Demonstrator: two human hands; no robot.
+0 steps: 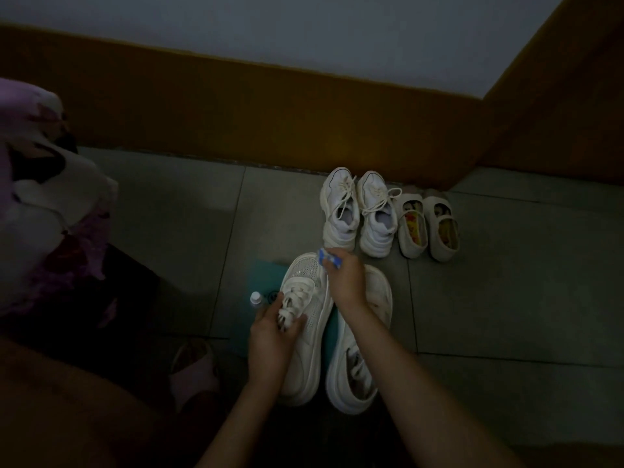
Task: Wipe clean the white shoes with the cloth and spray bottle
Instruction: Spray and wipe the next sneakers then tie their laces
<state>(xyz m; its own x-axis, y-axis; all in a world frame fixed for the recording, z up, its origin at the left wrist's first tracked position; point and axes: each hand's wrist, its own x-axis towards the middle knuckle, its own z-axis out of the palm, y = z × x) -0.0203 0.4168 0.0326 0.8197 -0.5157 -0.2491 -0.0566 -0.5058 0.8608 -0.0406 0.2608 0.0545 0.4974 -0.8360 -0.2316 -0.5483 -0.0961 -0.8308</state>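
L hand (273,329) is clamped on the laces (290,302) of the near shoe (314,332), fingers curled over the tongue. That's prob. to pin the shoe steady while it's wiped. R hand (344,278) sits just past it, over the toe end, fingers closed round a small blue-white thing (329,258). It's too blurred to say if that's the cloth, a wipe or a brush. It's held out over the toe, so I'd judge the toe cap is the spot being worked.

The shoe is white w/ a chunky platform sole, a smooth rubbery rim, a perforated upper w/ faint sparkle at the toe, and flat wide laces. Its mate (378,298) lies close alongside on the R, partly under the R forearm, lining showing at the heel. It's waiting its turn, I'd guess.

The bottle (255,297) is small w/ a round white cap, and stands upright just beside the L fingers, in easy reach. It stands on a thin, flat teal mat (266,275) that also runs under the shoes. The mat's likely there to keep drips off the tiled floor (506,298), or it may be the cloth; can't tell.

Further out, by the brown skirting (236,113), are padded white trainers (341,214) w/ ribbed soles. Beside them are pale slip-ons (412,231) w/ bright printed insoles. Both prs are toe-to-wall, prob. queued. A pink slipper (194,366) sits near L, and floral fabric (50,197) far L.
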